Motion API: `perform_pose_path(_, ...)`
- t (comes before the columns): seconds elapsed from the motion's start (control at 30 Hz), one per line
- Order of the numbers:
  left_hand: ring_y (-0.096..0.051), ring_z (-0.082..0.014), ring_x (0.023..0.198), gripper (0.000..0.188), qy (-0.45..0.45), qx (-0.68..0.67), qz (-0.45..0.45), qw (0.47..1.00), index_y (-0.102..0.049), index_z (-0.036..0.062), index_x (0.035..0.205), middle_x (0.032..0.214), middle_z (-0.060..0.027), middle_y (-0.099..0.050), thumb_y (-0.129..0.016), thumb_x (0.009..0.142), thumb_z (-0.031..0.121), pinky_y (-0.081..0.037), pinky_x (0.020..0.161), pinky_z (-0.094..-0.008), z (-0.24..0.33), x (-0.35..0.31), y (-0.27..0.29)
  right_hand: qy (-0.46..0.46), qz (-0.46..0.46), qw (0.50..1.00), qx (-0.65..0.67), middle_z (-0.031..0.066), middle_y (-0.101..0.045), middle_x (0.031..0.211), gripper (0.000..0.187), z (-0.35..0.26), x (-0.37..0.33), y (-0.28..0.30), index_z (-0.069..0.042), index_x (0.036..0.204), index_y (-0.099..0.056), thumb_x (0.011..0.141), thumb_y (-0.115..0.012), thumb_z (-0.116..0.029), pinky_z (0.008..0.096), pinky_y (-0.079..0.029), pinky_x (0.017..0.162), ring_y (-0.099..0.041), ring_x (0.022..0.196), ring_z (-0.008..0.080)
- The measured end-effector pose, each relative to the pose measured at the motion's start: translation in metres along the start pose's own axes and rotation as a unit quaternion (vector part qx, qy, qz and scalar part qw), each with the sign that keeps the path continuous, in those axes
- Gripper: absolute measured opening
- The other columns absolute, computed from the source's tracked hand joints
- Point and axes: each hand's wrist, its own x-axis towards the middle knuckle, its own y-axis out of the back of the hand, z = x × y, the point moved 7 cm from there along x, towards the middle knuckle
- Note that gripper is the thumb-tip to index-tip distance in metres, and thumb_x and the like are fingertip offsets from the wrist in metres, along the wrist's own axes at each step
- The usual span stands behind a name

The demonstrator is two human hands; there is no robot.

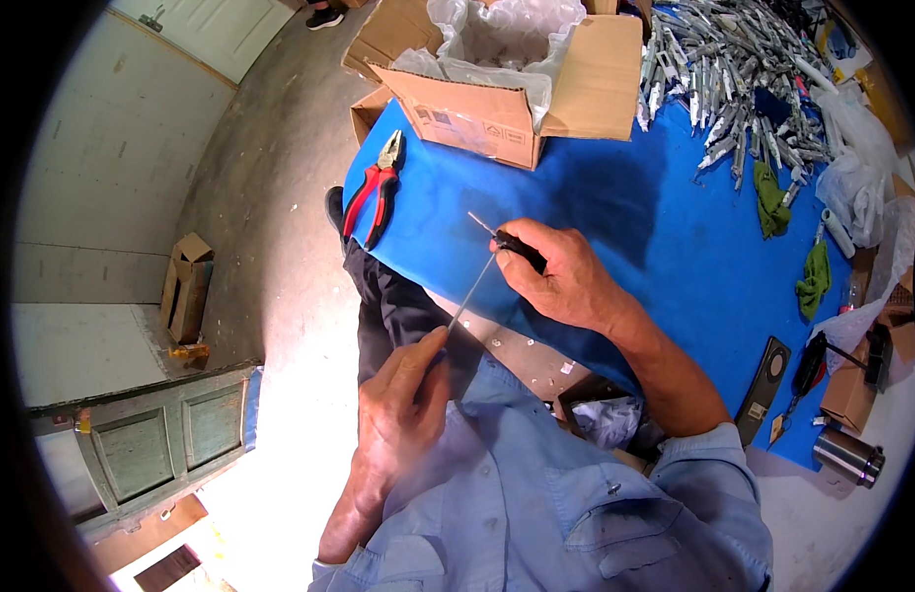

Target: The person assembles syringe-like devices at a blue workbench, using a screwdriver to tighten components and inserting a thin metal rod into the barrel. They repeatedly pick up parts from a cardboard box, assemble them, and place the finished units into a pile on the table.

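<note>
My left hand (403,390) is closed, pinching the lower end of a thin grey rod (471,294) near my lap. The rod slants up to my right hand (566,274), which is held over the near edge of the blue-covered table. Between its thumb and fingers my right hand grips a small black piece (522,251); its exact kind does not show. A short, thin metal tip (481,223) sticks out from it toward the upper left. The rod meets the black piece at my right fingertips. Pliers (377,193) with red and black handles lie beyond, at the table's left edge.
An open cardboard box (467,111) lined with clear plastic stands at the back. A heap of slim grey-white pieces (739,79) covers the far right. Green cloths (770,200), a dark flat bar (763,392) and a metal cylinder (848,456) lie along the right.
</note>
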Motion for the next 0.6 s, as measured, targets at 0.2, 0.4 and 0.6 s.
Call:
perform_pose_path(0.2,-0.075,-0.0208,0.087,0.043,-0.010,0.013,0.007,1.000,-0.071,0.0020,0.130,0.103,-0.0160,-0.076,-0.070,0.089,-0.010,-0.058,0.074,-0.0310,0.003,0.001,0.002,0.036,0.018,0.999,-0.015,0.0236,-0.063,0.076,0.014,-0.002,0.000,-0.001,0.001,0.098,-0.060,0.097,-0.068,-0.010,0.0435,-0.050,0.059,-0.063,0.069,0.0455)
perform_pose_path(0.4,-0.078,-0.0284,0.092,0.043,-0.059,0.162,0.009,0.985,-0.074,0.0052,0.127,0.107,-0.0166,-0.076,-0.076,0.086,-0.007,-0.061,0.076,-0.0371,0.012,-0.001,0.007,0.050,0.013,0.998,-0.032,0.0237,-0.063,0.077,0.012,-0.003,-0.002,-0.004,0.001,0.099,-0.060,0.096,-0.068,-0.007,0.0454,-0.051,0.060,-0.064,0.071,0.0459)
perform_pose_path(0.6,-0.074,-0.0270,0.079,0.035,-0.099,0.191,0.038,0.976,-0.068,-0.0005,0.122,0.101,-0.0143,-0.075,-0.072,0.087,-0.005,-0.059,0.068,-0.0349,0.020,0.004,0.014,0.053,0.019,0.997,-0.056,0.0238,-0.063,0.078,0.012,-0.004,-0.003,-0.007,0.001,0.098,-0.059,0.094,-0.068,-0.006,0.0466,-0.051,0.061,-0.065,0.073,0.0465)
